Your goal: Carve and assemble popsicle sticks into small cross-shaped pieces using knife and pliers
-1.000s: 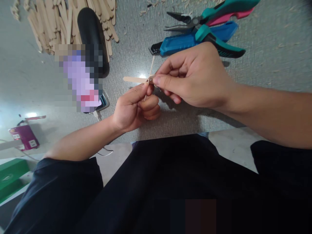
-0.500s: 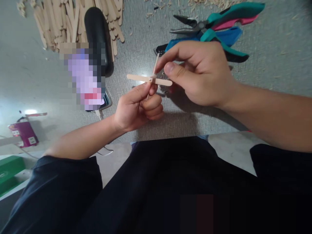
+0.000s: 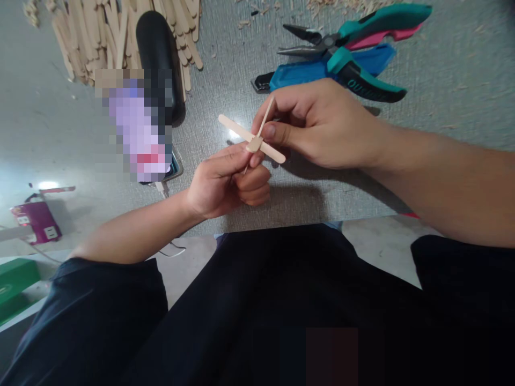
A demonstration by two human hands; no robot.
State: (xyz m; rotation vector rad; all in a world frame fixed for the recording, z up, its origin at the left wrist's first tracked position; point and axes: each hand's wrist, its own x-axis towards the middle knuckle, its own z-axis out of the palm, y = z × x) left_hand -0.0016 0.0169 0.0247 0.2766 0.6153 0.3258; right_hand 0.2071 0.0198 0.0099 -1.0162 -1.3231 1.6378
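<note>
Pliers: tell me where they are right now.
In the head view, the pliers lie at the upper right, across the blue cutter, just beyond the right hand.

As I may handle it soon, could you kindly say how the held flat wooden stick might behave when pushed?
The flat stick is probably light and stiff, being thin, straight wood. Pushed at one end, it may pivot, since the slender stick crosses near its middle.

Desk [image 3: 446, 91]: grey, textured top, spanning 9 to 3 o'clock through 12. Floor [image 3: 382, 241]: pale, visible between 3 and 4 o'clock. Light: bright reflection [image 3: 47, 185] on the desk at 9 o'clock.
</note>
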